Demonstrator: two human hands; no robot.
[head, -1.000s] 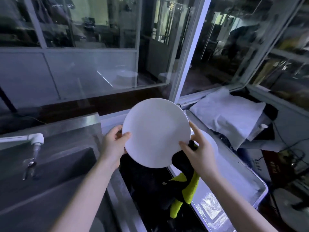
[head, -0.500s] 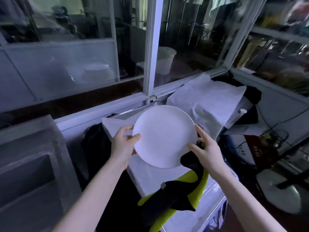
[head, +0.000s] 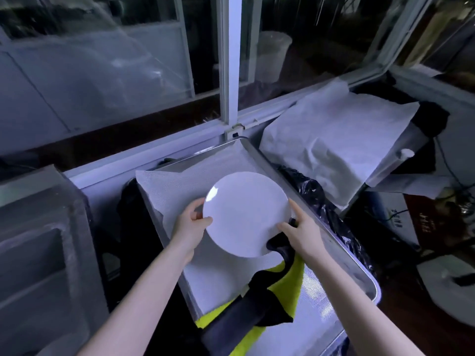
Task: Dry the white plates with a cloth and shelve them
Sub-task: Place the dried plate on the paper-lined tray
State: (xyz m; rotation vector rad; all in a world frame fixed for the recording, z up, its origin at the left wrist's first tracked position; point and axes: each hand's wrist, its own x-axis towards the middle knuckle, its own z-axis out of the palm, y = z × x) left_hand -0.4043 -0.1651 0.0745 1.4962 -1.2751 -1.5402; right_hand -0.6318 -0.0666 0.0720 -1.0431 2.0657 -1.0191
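"Plate (head: 245,214), white and round: where does the head view put it?"

"Between both hands, over a metal tray (head: 270,164) lined with a white sheet (head: 174,186). Its face tilts up toward the camera. I cannot tell whether its far edge touches the sheet."

"How does the left hand (head: 190,224) hold it?"

"Clamped on the plate's left rim, with the thumb across the face and the fingers curled behind."

"And the right hand (head: 302,229)?"

"Pinching the right rim, thumb on the face, one finger along the edge, the rest hidden behind. A black and yellow-green cloth (head: 272,299) bunches under that hand against the plate's lower right edge. It trails down over the tray's near end."

"What lies around the tray?"

"Black plastic (head: 316,199) lies wrinkled just beside its right rim. Past that, a crumpled white cover (head: 329,150) is draped over something dark. On the left is a grey sink (head: 38,253), well apart from the plate. A white window frame (head: 231,73) stands behind the tray, with dark glass on both sides."
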